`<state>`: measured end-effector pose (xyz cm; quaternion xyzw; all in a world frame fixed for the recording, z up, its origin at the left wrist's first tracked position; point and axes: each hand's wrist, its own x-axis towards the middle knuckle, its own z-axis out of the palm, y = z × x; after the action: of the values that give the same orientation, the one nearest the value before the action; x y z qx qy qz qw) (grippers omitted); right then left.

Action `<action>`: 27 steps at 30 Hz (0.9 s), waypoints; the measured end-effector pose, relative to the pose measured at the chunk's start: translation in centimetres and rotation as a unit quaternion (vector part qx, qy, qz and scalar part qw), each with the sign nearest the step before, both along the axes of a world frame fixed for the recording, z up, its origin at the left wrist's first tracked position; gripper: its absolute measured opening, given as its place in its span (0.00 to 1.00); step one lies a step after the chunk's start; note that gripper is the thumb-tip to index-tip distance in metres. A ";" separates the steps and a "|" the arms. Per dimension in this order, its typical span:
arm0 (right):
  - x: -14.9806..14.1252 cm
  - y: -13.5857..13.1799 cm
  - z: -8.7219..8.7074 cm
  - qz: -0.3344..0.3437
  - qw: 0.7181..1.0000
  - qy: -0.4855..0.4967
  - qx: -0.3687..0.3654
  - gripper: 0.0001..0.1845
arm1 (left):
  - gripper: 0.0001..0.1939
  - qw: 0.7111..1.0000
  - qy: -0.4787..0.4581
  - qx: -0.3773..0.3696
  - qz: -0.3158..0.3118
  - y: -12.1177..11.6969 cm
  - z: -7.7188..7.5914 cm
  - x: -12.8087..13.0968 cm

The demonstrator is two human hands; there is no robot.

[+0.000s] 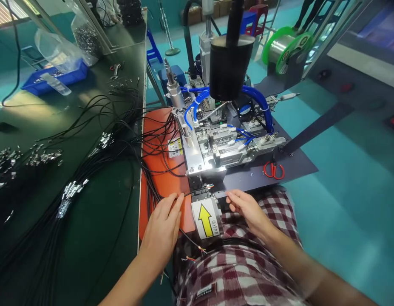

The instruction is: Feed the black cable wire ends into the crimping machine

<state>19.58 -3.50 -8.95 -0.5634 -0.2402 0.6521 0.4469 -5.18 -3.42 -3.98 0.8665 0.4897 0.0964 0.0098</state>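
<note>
My left hand (163,223) is closed around a thin black cable (193,192) above the orange board. The cable's stripped end, with fine coloured wires (210,186), lies at the front of the metal machine (228,140). My right hand (248,210) is just right of that end, its thumb and fingertips together; whether anything is between them I cannot make out. Between the hands stands a white cover with a yellow arrow (205,216). Below my left hand another cable end (200,248) with bare coloured wires hangs over my lap.
Black cables (104,157) with metal connectors cover the dark green table (97,238) at left. An orange board (157,127) carries more cables. Red-handled scissors (273,171) lie on the machine's dark base. A black nozzle (231,68) hangs overhead; a green wire spool (284,49) stands behind.
</note>
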 end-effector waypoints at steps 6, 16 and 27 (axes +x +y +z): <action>1.5 -1.7 -0.7 -0.012 0.999 -0.015 -0.027 0.19 | 0.24 0.996 0.077 0.040 0.036 -1.0 -0.2 0.6; 1.9 -2.5 -0.4 -0.016 0.999 -0.030 -0.020 0.19 | 0.22 0.995 -0.003 -0.092 0.024 5.6 2.6 0.1; 0.2 -2.4 4.6 0.056 0.991 -0.106 0.061 0.19 | 0.10 0.968 0.036 -0.191 -0.162 4.8 5.2 -1.8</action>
<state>19.78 -5.89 -4.32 -0.5866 -0.3566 0.5965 0.4157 -7.01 1.42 1.26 0.9190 0.3526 -0.0326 0.1730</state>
